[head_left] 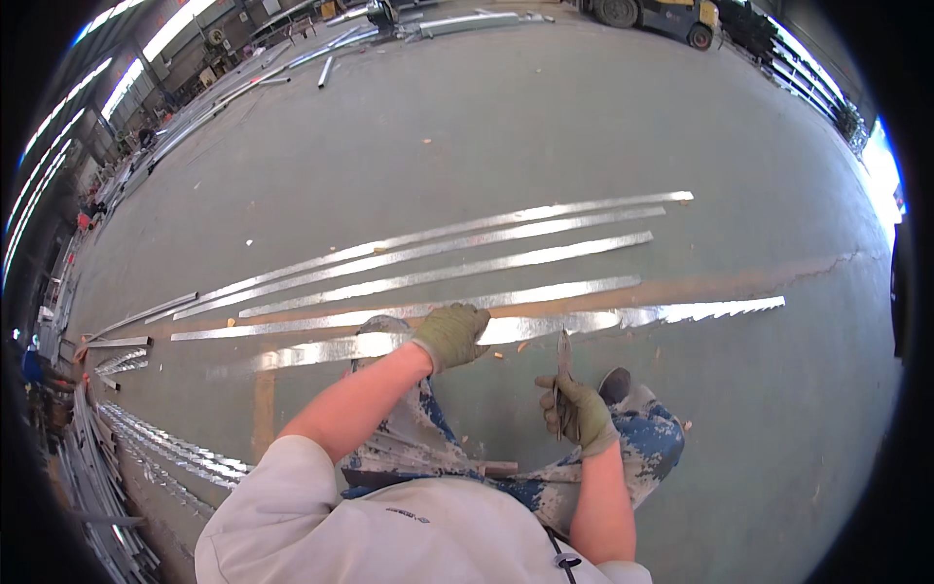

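Observation:
My left hand (452,336), in an olive work glove, is closed on a long shiny metal strip (545,327) lying crosswise in front of me. The right part of this strip has a row of slanted, saw-like notches along its lower edge. In my right hand (582,417), gloved the same way, I grip a pair of metal snips (563,358). Their blades point away from me, with the tips right by the strip's near edge. Whether the tips touch the metal, I cannot tell.
Beyond the held strip, several plain metal strips (457,269) lie side by side on the green floor (584,127). Notched strips (175,443) and a stack of metal profiles (97,487) are at left. A forklift (662,14) stands far back, and long metal sections (467,24) lie along the back.

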A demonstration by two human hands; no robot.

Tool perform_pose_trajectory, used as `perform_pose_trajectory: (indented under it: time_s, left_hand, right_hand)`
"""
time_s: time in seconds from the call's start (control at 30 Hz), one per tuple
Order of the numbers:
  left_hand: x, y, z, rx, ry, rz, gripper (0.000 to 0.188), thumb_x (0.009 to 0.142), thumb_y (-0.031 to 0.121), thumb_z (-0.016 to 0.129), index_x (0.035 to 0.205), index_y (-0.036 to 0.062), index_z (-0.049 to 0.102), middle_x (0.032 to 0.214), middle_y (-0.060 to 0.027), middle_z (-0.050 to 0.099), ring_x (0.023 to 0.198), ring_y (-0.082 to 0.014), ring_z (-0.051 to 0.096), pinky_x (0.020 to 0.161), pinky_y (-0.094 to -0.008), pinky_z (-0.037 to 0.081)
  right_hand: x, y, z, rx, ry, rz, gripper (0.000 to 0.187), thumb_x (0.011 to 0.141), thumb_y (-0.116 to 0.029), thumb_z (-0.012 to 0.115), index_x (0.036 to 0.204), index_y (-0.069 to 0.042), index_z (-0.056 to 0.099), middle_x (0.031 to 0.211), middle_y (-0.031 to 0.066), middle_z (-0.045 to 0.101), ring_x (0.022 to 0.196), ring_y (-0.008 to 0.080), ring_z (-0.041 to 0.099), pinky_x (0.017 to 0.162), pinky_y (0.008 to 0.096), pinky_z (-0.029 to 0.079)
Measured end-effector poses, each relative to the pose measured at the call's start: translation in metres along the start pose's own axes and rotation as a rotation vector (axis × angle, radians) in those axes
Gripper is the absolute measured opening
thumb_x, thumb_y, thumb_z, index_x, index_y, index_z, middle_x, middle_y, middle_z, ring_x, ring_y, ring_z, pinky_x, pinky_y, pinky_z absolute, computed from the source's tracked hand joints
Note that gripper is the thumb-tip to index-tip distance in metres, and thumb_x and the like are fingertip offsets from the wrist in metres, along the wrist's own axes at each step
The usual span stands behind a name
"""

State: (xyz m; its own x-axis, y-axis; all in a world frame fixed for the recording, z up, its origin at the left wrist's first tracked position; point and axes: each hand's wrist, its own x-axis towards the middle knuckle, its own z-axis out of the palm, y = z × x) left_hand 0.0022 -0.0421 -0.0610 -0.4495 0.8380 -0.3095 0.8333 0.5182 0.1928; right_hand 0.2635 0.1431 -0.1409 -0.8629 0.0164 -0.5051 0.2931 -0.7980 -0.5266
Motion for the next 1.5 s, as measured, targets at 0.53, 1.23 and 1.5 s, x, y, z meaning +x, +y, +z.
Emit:
perform_pose_trajectory:
  time_s: [0.53, 1.23, 1.5]
  left_hand:
    - [-0.002, -0.035, 0.040, 0.112, -0.078, -0.116, 0.053, 0.094, 0.044, 0.074, 0.137, 0.0135, 0.066, 0.119, -0.0151, 0.076, 0.115, -0.0355, 0.072, 0.096, -0.0486, 0.057]
    - [-0.004, -0.042, 0.049, 0.047, -0.018, -0.077, 0.054, 0.094, 0.047, 0.071, 0.137, 0.0145, 0.066, 0.121, -0.0147, 0.076, 0.118, -0.0348, 0.071, 0.101, -0.0477, 0.055]
    - [-0.002, -0.035, 0.042, 0.017, -0.071, -0.101, 0.051, 0.093, 0.042, 0.076, 0.133, 0.0122, 0.066, 0.122, -0.0150, 0.076, 0.119, -0.0353, 0.070, 0.102, -0.0474, 0.054]
  right_hand:
    - [0.022, 0.045, 0.014, -0.188, 0.224, 0.188, 0.039, 0.113, -0.033, 0.058, 0.137, -0.002, 0.063, 0.106, 0.0111, 0.075, 0.083, 0.0231, 0.073, 0.072, 0.0396, 0.062]
    - [0.064, 0.089, 0.059, -0.631, 0.376, 0.017, 0.037, 0.110, -0.036, 0.062, 0.122, -0.002, 0.067, 0.095, 0.0074, 0.074, 0.073, 0.0160, 0.067, 0.063, 0.0338, 0.053]
    - [0.068, 0.092, 0.068, -0.588, 0.458, 0.075, 0.039, 0.110, -0.039, 0.062, 0.121, -0.003, 0.067, 0.088, 0.0080, 0.072, 0.064, 0.0154, 0.064, 0.055, 0.0334, 0.052]
